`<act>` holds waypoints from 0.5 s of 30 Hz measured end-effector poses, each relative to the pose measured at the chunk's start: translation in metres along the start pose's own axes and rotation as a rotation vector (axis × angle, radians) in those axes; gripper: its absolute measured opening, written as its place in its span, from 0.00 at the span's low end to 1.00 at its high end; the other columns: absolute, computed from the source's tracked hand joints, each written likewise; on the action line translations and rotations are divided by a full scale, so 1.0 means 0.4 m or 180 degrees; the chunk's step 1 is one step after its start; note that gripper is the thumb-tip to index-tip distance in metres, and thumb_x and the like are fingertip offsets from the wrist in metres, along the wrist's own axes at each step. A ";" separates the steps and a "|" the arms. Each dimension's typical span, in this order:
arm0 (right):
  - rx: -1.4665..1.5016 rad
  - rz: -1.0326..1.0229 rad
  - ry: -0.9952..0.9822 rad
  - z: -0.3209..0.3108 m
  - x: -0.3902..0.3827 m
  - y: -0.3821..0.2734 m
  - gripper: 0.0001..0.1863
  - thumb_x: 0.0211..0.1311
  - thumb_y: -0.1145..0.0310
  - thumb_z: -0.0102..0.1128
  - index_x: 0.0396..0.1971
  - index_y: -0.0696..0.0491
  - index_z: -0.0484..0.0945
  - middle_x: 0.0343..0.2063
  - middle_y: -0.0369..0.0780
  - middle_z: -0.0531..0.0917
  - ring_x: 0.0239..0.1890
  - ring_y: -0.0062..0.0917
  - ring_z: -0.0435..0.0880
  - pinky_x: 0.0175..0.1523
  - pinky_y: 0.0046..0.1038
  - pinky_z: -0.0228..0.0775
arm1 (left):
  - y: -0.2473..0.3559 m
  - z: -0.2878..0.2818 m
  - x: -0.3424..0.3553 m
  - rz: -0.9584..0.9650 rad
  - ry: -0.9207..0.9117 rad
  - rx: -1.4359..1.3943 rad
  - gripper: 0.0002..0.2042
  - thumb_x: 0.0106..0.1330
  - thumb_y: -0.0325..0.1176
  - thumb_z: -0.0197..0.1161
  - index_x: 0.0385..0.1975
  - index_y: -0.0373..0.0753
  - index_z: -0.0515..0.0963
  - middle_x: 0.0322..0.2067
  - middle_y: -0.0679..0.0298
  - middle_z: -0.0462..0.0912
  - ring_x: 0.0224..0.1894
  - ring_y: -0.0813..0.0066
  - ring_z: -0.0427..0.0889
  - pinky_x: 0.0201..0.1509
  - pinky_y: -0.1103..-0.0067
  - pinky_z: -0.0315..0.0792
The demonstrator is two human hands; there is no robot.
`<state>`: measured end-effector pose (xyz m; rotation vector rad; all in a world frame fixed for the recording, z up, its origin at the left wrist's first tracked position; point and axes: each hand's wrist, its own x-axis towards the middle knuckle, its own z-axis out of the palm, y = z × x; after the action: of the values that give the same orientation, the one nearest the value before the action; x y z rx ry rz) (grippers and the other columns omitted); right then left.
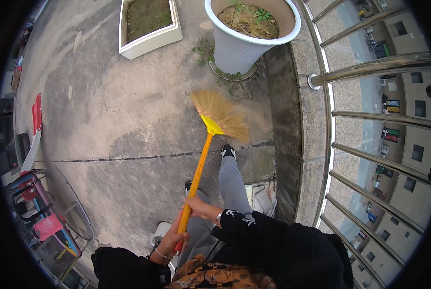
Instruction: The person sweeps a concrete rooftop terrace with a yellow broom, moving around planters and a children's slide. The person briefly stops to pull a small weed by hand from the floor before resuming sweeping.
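Observation:
A broom with a yellow-orange handle (201, 164) and a straw head (221, 115) reaches forward over the stained concrete floor, its bristles beside a dark concrete ledge. My right hand (198, 208) is wrapped round the middle of the handle. Lower down, near the red end of the handle, my left hand (176, 237) grips it too. My two legs show below the broom head, one foot (228, 152) just under the bristles.
A large white planter (235, 52) and a white box (150, 44) of soil stand ahead. A steel railing (329, 120) runs along my right above a drop. Bicycle-like items (47, 226) and a red-handled object (36, 115) are at the left. Pale slabs (263, 197) lie near the ledge.

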<state>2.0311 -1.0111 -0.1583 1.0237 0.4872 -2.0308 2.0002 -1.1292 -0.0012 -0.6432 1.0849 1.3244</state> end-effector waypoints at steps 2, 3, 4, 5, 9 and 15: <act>0.0275 -0.0097 -0.0494 0.040 -0.079 0.034 0.12 0.63 0.61 0.44 0.36 0.56 0.64 0.32 0.39 0.73 0.36 0.27 0.77 0.40 0.31 0.74 | -0.002 0.000 -0.079 -0.0258 -0.0068 0.0226 0.39 0.53 0.27 0.53 0.64 0.49 0.38 0.20 0.63 0.66 0.13 0.79 0.65 0.17 0.86 0.60; 0.0430 -0.0025 -0.0541 0.043 -0.113 0.048 0.12 0.63 0.62 0.43 0.36 0.56 0.64 0.32 0.39 0.73 0.38 0.27 0.77 0.41 0.31 0.74 | 0.003 -0.003 -0.105 -0.0417 -0.0250 0.0288 0.39 0.53 0.26 0.52 0.64 0.49 0.39 0.20 0.63 0.67 0.14 0.80 0.65 0.17 0.86 0.61; 0.0644 -0.0009 -0.0671 0.037 -0.146 0.060 0.11 0.64 0.62 0.43 0.36 0.56 0.64 0.33 0.39 0.73 0.39 0.28 0.77 0.43 0.31 0.73 | 0.012 -0.004 -0.112 -0.0432 -0.0345 0.0536 0.39 0.54 0.25 0.52 0.64 0.48 0.38 0.21 0.64 0.67 0.14 0.81 0.65 0.17 0.87 0.61; 0.0883 -0.0004 -0.0831 0.021 -0.170 0.062 0.11 0.65 0.63 0.42 0.36 0.56 0.64 0.34 0.39 0.73 0.40 0.28 0.76 0.44 0.32 0.73 | 0.028 -0.001 -0.099 -0.0516 -0.0460 0.0724 0.39 0.54 0.24 0.51 0.64 0.47 0.38 0.22 0.65 0.67 0.15 0.82 0.64 0.18 0.87 0.61; 0.1527 -0.0877 -0.0443 -0.151 -0.164 -0.071 0.12 0.64 0.63 0.42 0.35 0.58 0.65 0.33 0.40 0.73 0.41 0.31 0.76 0.46 0.32 0.72 | 0.128 0.066 0.124 -0.0077 -0.0936 0.1413 0.35 0.57 0.25 0.50 0.64 0.45 0.42 0.23 0.67 0.67 0.15 0.85 0.64 0.17 0.88 0.60; 0.1098 -0.1060 0.1034 -0.285 0.035 -0.308 0.10 0.62 0.64 0.44 0.33 0.56 0.65 0.26 0.40 0.73 0.27 0.28 0.76 0.35 0.28 0.72 | 0.204 0.145 0.389 0.0155 -0.0932 -0.0102 0.32 0.57 0.31 0.53 0.62 0.45 0.48 0.21 0.63 0.69 0.11 0.81 0.64 0.13 0.88 0.58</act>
<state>1.9850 -0.8708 -0.2391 1.5852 0.5111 -2.3032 1.9210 -0.9946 -0.1007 -0.4314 0.8470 1.4297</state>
